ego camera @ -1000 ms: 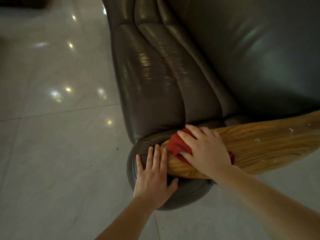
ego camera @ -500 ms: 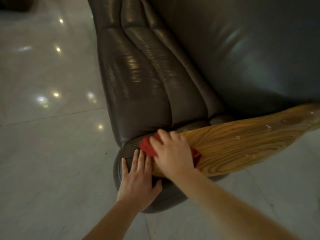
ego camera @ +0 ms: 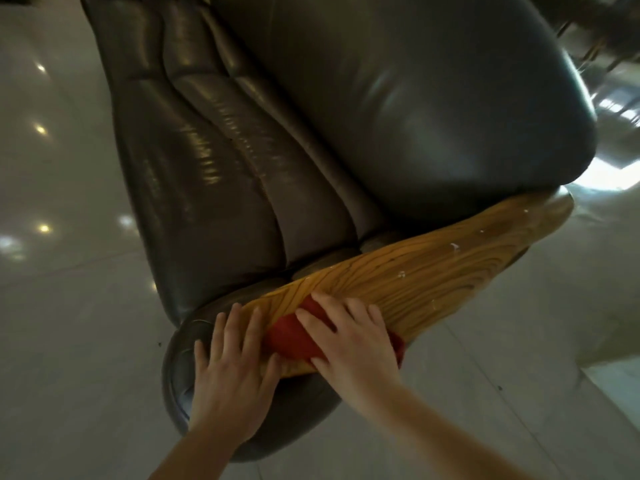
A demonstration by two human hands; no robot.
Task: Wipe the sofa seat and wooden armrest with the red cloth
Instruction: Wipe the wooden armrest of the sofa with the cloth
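A dark leather sofa (ego camera: pixel 225 174) fills the upper middle, with its seat cushions running up the frame. A wooden armrest (ego camera: pixel 433 268) with strong grain crosses from lower middle to the right. My right hand (ego camera: pixel 353 344) presses the red cloth (ego camera: pixel 291 336) onto the near end of that armrest, fingers spread over the cloth. My left hand (ego camera: pixel 230 372) lies flat with fingers apart on the rounded leather front of the arm, its fingertips touching the wood's tip. Small white specks dot the far part of the wood.
Glossy pale tiled floor (ego camera: pixel 62 306) surrounds the sofa on the left and below, with lamp reflections. At the top right are blurred dark furniture legs (ego camera: pixel 588 36) and bright glare on the floor.
The view has swung, showing more of the sofa back and the armrest's far end. My right hand and cloth shifted slightly along the armrest, away from its tip. My left hand stays put.
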